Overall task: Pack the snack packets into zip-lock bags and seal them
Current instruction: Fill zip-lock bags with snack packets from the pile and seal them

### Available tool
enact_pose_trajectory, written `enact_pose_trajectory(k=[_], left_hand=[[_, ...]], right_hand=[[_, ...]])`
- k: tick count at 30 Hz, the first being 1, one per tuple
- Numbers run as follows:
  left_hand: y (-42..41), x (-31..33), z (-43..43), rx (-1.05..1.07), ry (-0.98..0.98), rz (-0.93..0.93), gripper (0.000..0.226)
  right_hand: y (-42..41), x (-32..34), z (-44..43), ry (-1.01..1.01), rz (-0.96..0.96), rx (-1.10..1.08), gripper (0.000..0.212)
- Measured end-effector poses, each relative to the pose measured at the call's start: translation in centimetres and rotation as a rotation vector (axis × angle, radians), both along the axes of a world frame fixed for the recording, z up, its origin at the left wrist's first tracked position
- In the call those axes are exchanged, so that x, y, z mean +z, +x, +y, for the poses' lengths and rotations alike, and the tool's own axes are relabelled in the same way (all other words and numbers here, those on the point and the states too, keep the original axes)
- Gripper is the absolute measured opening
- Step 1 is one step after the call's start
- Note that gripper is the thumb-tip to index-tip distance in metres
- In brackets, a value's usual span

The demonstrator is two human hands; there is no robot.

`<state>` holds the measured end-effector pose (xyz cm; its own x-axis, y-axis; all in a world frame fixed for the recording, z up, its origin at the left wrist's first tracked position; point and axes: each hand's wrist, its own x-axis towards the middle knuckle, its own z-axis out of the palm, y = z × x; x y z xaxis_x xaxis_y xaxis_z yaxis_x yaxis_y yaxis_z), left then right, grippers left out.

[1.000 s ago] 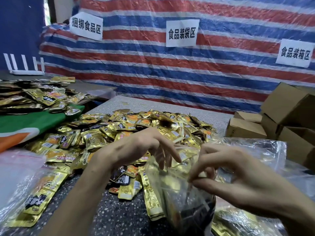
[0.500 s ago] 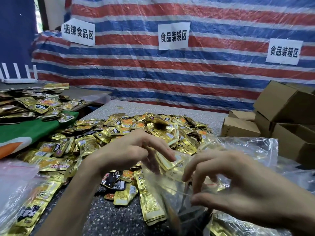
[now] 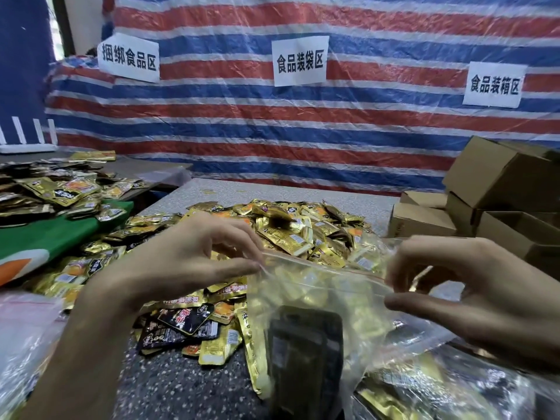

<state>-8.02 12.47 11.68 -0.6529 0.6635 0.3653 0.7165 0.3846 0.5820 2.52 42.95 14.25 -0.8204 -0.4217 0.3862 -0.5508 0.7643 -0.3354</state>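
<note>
Zip-lock bag point(image 3: 318, 298) over a speckled tabletop point(image 3: 188, 386)
Fingers of left hand point(image 3: 181, 262) and right hand point(image 3: 485, 295) pinch its top ends; beyond them heaped snack packets point(image 3: 291, 234), cardboard boxes point(image 3: 500, 183), striped tarpaulin wall point(image 3: 363, 125).

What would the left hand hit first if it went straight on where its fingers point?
The left hand pinches the zip-lock bag at the left end of its strip, fingers pointing right. Going on, it would likely meet the right hand pinching the far end; depth unclear.
</note>
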Motion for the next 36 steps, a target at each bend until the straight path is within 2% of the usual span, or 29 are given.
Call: enact_pose_trajectory(k=[4, 7, 9, 13, 19, 24, 26, 28, 32, 34, 36], left_hand=[[0.6, 0.3, -0.1, -0.039, 0.098, -0.001, 0.013], [1.3, 0.7, -0.1, -0.102, 0.198, -0.035, 0.024], [1.3, 0.8, 0.0, -0.065, 0.221, -0.080, 0.031], [0.8, 0.6, 0.2, 0.015, 0.120, -0.125, 0.016], [0.8, 0.7, -0.7, -0.009, 0.013, -0.184, 0.007], [0.9, 0.5, 0.6, 0.126, 0.012, -0.018, 0.006], [1.2, 0.5, 1.2, 0.123, 0.021, 0.029, 0.007], [1.6, 0.5, 1.7, 0.086, 0.008, 0.076, 0.011], [2.1, 0.6, 2.4, 0.026, 0.000, 0.175, 0.019], [2.3, 0.7, 2.6, -0.005, 0.016, 0.206, 0.015], [2.5, 0.8, 2.5, -0.034, 0.029, 0.224, 0.011]], right_hand=[[0.4, 0.2, 0.7, -0.064, -0.041, -0.007, 0.028], [0.2, 0.3, 0.9, -0.183, -0.081, -0.024, 0.018], [-0.1, 0.2, 1.1, -0.277, -0.152, -0.025, 0.014], [-0.6, -0.1, 0.8, -0.263, -0.198, -0.067, 0.032], [-0.8, -0.3, 0.1, -0.182, -0.143, -0.128, 0.041], [-1.1, -0.7, -0.8, -0.096, -0.098, -0.139, 0.036], [-0.9, -0.6, -1.1, -0.054, -0.156, -0.143, 0.025], [-0.7, -0.7, -1.5, 0.003, -0.177, -0.174, 0.033], [-0.5, -1.0, -4.0, 0.094, 0.005, -0.179, 0.059], [-0.4, -1.2, -5.6, 0.117, 0.060, -0.139, 0.058], [-0.5, -1.6, -6.9, 0.099, 0.088, -0.122, 0.046]])
